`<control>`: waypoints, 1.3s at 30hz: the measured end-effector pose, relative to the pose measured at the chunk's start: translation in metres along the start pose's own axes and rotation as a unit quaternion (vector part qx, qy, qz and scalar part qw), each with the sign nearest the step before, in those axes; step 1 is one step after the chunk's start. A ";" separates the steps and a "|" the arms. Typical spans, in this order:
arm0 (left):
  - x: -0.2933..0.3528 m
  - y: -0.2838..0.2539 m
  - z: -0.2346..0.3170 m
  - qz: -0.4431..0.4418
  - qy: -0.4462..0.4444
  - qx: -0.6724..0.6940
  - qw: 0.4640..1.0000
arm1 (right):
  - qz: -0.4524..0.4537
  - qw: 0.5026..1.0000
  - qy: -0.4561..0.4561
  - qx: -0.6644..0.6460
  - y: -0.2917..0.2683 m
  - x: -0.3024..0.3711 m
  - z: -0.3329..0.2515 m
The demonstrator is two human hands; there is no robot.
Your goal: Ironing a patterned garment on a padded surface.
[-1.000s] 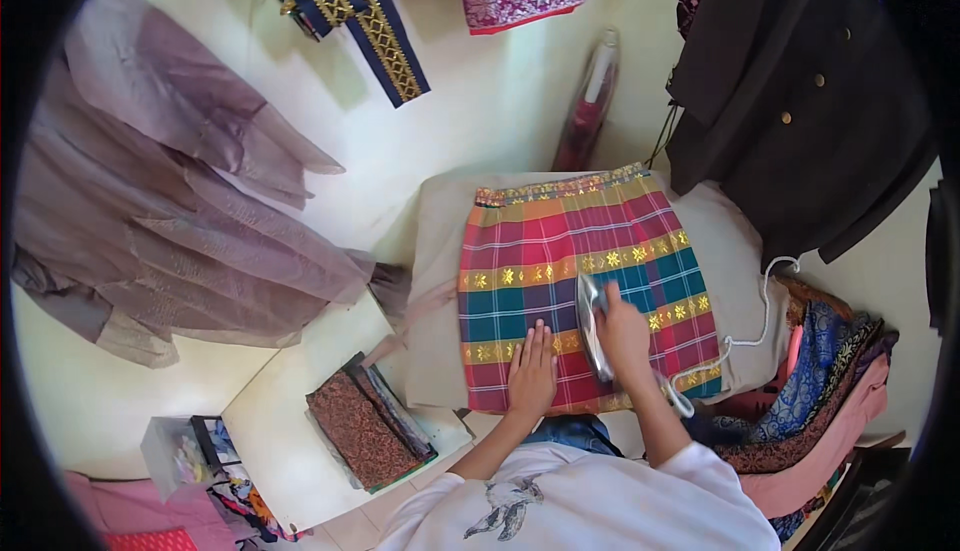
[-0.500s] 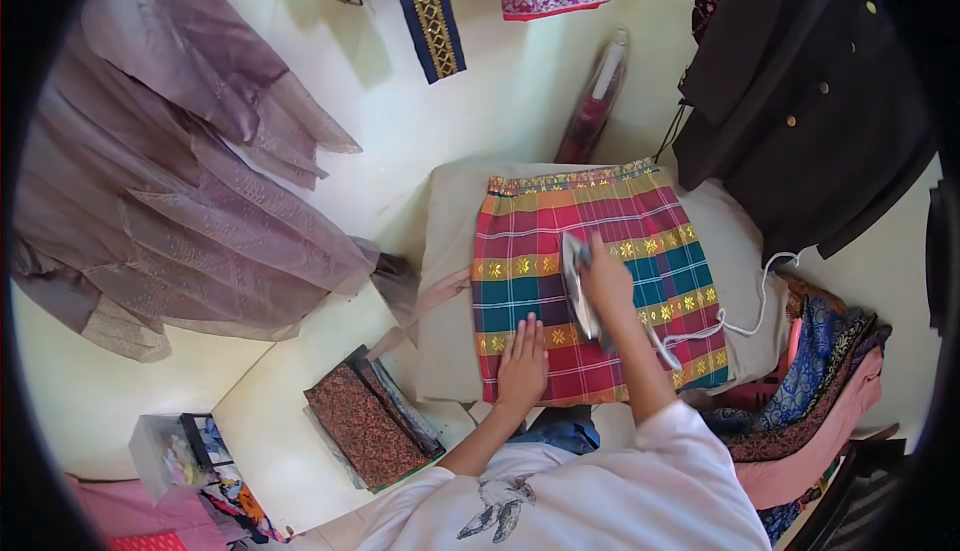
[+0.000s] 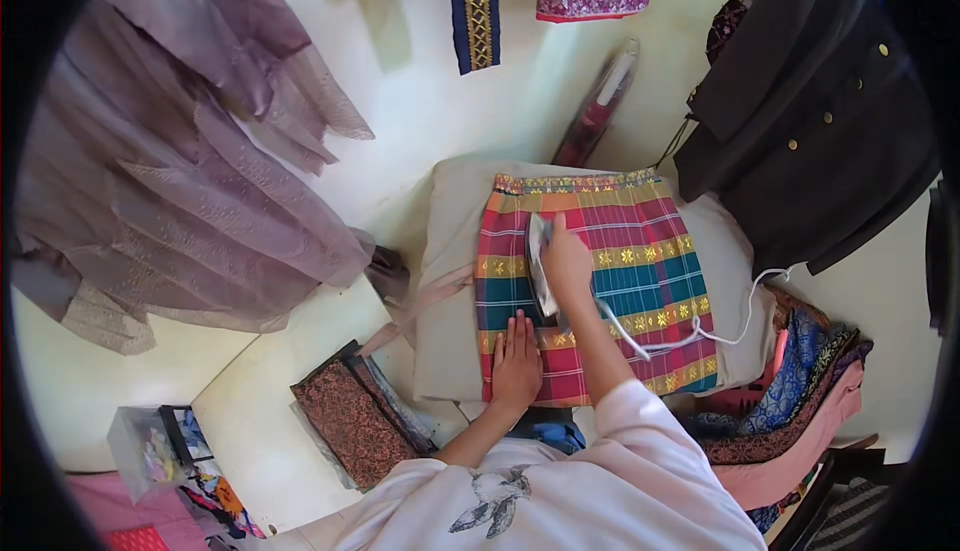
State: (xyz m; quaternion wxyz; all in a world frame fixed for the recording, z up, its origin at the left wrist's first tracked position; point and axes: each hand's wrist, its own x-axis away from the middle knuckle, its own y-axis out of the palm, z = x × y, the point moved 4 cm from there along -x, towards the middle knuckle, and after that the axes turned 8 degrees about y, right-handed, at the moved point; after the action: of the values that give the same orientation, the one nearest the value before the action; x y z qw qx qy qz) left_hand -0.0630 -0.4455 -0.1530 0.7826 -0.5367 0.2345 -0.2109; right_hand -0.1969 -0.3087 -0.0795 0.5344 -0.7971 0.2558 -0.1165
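A plaid skirt (image 3: 640, 296) in red, green and gold, with a gathered waistband at its far end, lies spread on a beige padded ironing surface (image 3: 447, 241). My right hand (image 3: 567, 266) is closed round the handle of an iron (image 3: 541, 269), which stands on the skirt left of its middle, pointing away from me. Its white cord (image 3: 740, 331) trails to the right across the fabric. Fingers stretched out, my left hand (image 3: 517, 369) lies flat on the skirt's lower left part, close to the iron's heel.
Folded patterned cloth (image 3: 355, 416) rests on a white tabletop (image 3: 270, 441) at left. Mauve garments (image 3: 200, 181) hang at far left, a dark buttoned jacket (image 3: 800, 121) at right. Below the jacket is a pile of fabrics (image 3: 790, 391). A clear plastic box (image 3: 145, 441) stands at lower left.
My right hand has moved the iron left and slightly away from me over the skirt. The cord has shifted with it. My left hand stays flat on the cloth.
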 end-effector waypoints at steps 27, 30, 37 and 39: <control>0.010 -0.018 -0.043 -0.011 -0.063 -0.013 0.998 | 0.007 0.999 0.035 -0.019 0.017 -0.026 -0.019; 0.009 -0.019 -0.042 -0.018 -0.062 -0.032 0.997 | -0.006 0.999 0.034 -0.011 0.017 -0.018 -0.011; 0.010 -0.022 -0.043 -0.039 -0.066 -0.025 0.997 | -0.079 0.997 0.012 0.009 -0.014 0.085 -0.010; 0.008 -0.023 -0.043 -0.045 -0.056 -0.029 0.997 | -0.105 0.994 0.027 0.016 -0.014 0.087 -0.009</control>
State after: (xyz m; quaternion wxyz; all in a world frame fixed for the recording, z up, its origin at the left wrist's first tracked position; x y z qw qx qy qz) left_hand -0.0837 -0.4897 -0.1462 0.7682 -0.5804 0.1723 -0.2082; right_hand -0.1242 -0.3583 -0.0708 0.5245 -0.8076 0.1832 -0.1978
